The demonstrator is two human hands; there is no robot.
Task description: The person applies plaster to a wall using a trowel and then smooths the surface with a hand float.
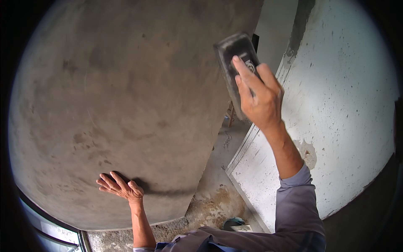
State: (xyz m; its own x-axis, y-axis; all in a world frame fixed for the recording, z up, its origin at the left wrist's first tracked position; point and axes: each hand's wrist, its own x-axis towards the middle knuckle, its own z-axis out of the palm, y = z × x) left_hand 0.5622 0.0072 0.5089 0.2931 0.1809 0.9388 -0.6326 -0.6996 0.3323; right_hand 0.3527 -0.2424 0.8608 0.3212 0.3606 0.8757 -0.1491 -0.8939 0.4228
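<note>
A broad grey-brown plastered wall [126,101] fills the left and middle of the view. My left hand [121,188] is low on it, fingers spread and resting flat against the plaster, casting a shadow to its right. My right hand [260,96] grips a dark, rectangular plastering float [231,45] near the upper right edge of that wall, its fingers over the float's back and slightly blurred. Whether the float's face touches the plaster I cannot tell.
A white, speckled surface [344,109] with a patch of bare render stands at the right. Between it and the wall lies a stained concrete floor [210,189], with a partly hidden container [235,220] near my body. A curved-looking window frame [56,220] shows at lower left.
</note>
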